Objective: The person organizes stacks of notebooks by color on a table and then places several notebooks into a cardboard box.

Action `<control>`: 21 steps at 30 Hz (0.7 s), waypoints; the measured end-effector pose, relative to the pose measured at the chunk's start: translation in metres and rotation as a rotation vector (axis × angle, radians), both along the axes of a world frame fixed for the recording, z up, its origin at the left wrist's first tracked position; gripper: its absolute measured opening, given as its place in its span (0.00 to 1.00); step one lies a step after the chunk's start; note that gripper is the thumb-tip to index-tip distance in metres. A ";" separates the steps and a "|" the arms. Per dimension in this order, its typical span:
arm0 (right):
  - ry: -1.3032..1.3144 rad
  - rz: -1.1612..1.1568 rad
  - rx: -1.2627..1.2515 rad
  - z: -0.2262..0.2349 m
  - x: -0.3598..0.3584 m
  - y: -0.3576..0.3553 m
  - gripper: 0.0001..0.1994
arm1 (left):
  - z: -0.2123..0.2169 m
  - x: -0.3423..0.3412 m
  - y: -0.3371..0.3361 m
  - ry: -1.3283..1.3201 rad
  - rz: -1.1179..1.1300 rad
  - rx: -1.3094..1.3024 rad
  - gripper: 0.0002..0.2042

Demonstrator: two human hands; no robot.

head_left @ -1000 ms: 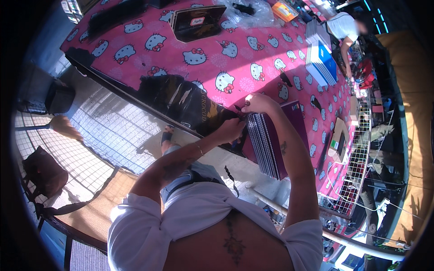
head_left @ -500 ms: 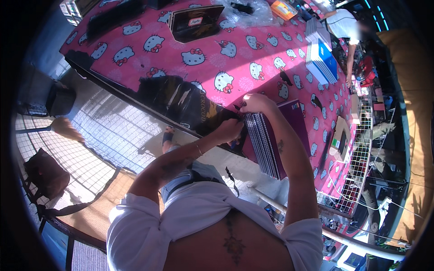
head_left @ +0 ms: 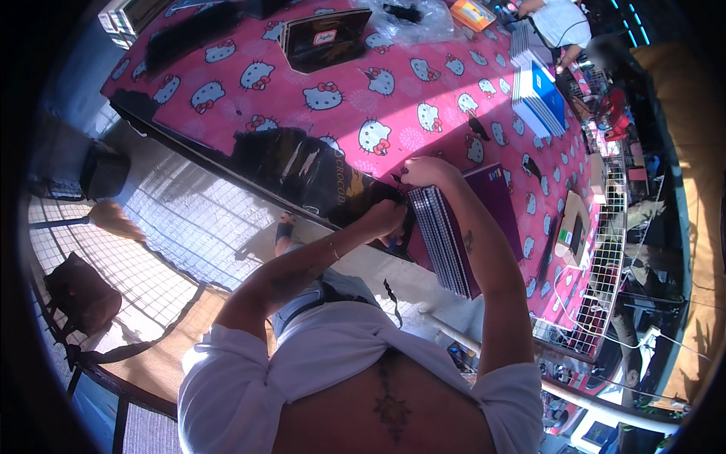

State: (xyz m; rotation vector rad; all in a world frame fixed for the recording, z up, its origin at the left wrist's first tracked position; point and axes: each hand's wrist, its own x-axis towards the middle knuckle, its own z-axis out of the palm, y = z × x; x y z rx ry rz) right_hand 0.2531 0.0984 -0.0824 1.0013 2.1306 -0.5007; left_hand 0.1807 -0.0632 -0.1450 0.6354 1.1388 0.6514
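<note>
A stack of spiral-bound notebooks (head_left: 441, 240), dark with pale wire spines, lies at the table's near edge between my forearms. My right hand (head_left: 425, 173) is closed at the stack's far end, its fingertips pinched by a small dark bit I cannot make out. Just left of the stack, my left hand (head_left: 386, 219) is curled closed. Something small and blue (head_left: 392, 241) shows below its fingers; its kind is hidden. A purple notebook (head_left: 495, 198) lies partly behind my right forearm.
The pink cat-print tablecloth (head_left: 325, 121) is torn near the edge, baring a black surface (head_left: 283, 166). Blue-and-white booklets (head_left: 538, 98) stand stacked at the far right. An open cardboard box (head_left: 572, 227), a black box (head_left: 327, 38) and another person (head_left: 563, 26) are around.
My hands stay at almost the same spots by the notebook stack. The other person at the far right has moved back and left, with the arm drawn in.
</note>
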 end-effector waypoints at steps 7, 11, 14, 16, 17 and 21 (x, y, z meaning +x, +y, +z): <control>-0.023 0.210 0.041 -0.008 -0.003 -0.004 0.24 | 0.010 0.012 0.008 0.008 0.126 -0.028 0.22; -0.083 0.124 0.084 -0.012 0.000 -0.004 0.24 | 0.013 0.014 0.010 0.031 0.082 -0.031 0.16; 0.252 -0.039 0.317 0.012 0.014 -0.009 0.21 | 0.019 0.001 0.013 -0.061 -0.036 -0.097 0.15; 0.541 -0.190 0.281 0.056 0.014 -0.006 0.18 | 0.004 -0.024 -0.005 -0.032 0.091 0.095 0.14; 0.729 -0.229 0.373 0.077 0.014 -0.016 0.13 | -0.002 -0.039 -0.015 0.000 0.230 0.280 0.14; 0.902 -0.123 0.791 0.087 0.059 -0.056 0.08 | 0.015 -0.043 -0.018 0.207 0.211 0.636 0.13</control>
